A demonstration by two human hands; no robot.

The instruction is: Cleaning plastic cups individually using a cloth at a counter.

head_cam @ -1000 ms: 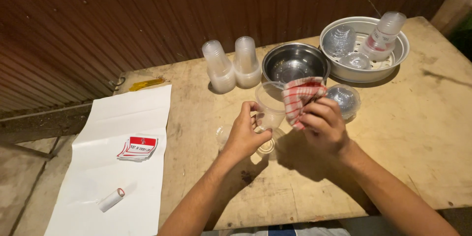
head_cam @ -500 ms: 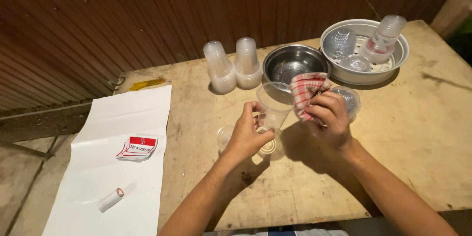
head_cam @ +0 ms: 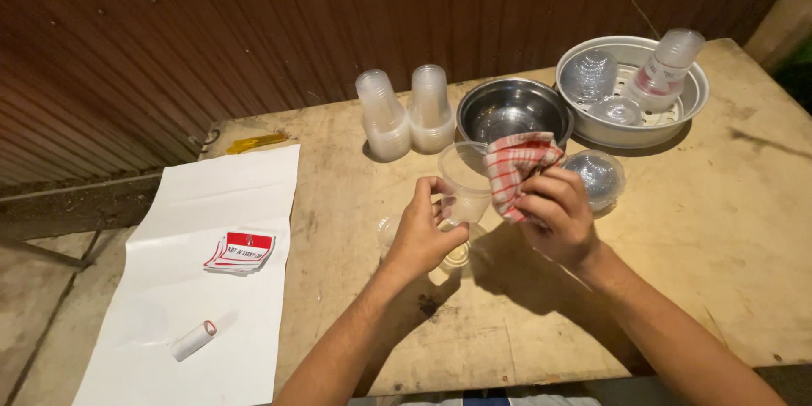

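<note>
Head view: nearest me, left hand [head_cam: 425, 235] has its fingers wrapped round a clear plastic cup [head_cam: 463, 182], held just above the desk [head_cam: 744, 228], mouth tipped up and away toward the right. Right hand [head_cam: 554, 216] pinches a red checked cloth [head_cam: 516, 167], bunched, its edge at the cup rim. Cup sits between both hands; cloth lies to its right, so the right hand is the nearer one to the mouth. Under the left hand, another clear lid or cup, hard to tell which. Left: white paper sheet [head_cam: 182, 288] with sticker stack [head_cam: 238, 251] and a small roll [head_cam: 193, 341]. Farther: domed lid [head_cam: 596, 173], steel bowl [head_cam: 512, 108], two cup stacks [head_cam: 406, 114], metal tray [head_cam: 694, 106] with lids.
</note>
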